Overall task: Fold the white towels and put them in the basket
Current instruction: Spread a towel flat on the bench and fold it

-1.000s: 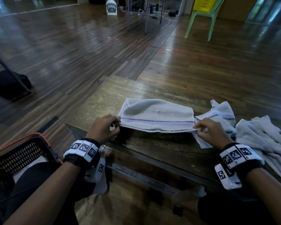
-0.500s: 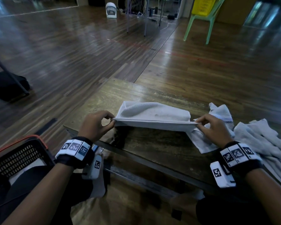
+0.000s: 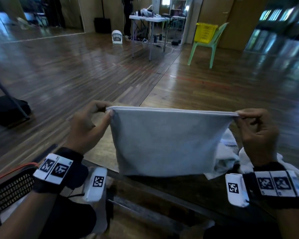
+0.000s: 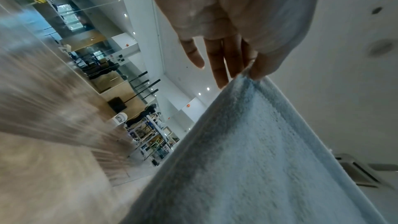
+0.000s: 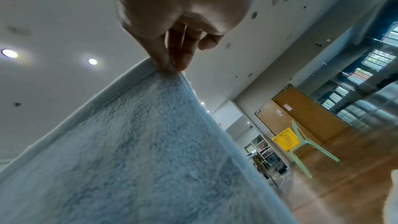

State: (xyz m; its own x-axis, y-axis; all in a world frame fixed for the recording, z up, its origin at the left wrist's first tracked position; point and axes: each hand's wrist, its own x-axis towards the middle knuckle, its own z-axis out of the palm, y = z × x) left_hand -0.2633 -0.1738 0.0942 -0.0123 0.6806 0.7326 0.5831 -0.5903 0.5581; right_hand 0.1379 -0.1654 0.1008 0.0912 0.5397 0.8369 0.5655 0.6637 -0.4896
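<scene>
- My left hand (image 3: 86,125) pinches the top left corner of a white towel (image 3: 164,142); thumb and fingertips clamp the hem, other fingers loose.
- My right hand (image 3: 257,135) pinches the top right corner the same way.
- Towel hangs in the air between both hands, above the desk (image 3: 188,188). Top edge is pulled taut. It shows two layers at the hem, so I judge it is folded in half once.
- Lower edge hangs just over the near desk edge; whether it touches the wood I can't tell.
- Left to do on this one: probably one more fold, then into the basket (image 3: 10,188) at my lower left.
- Basket: something pale shows inside it; can't tell whether that is a folded towel.
- Unfolded towels (image 3: 230,157) lie crumpled on the desk behind my right hand. At least two, exact count unclear.
- My estimate: early to mid task, most of the folding not yet done.
</scene>
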